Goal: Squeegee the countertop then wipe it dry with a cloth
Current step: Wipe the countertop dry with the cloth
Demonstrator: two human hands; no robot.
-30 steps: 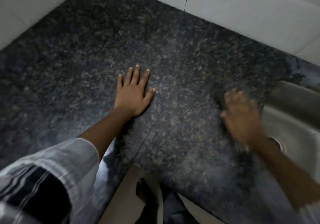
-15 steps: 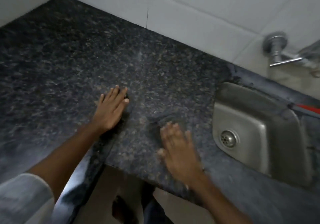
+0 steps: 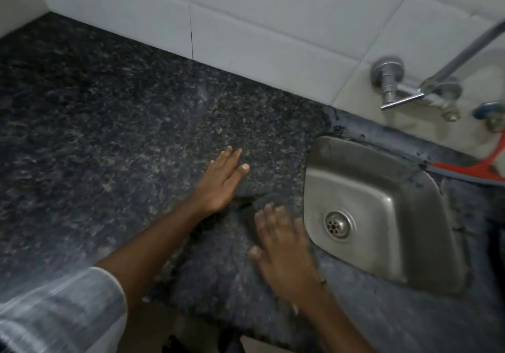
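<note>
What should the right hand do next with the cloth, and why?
Probably sweep the dark cloth on toward the sink. The right hand presses flat on it beside the sink's left rim, the left hand braces flat on the countertop, and the red squeegee lies set aside.

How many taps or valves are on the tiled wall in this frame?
3: one tap above the sink's far-left corner, one right of it, one blue-ringed at the right edge. More may lie outside the frame.
</note>
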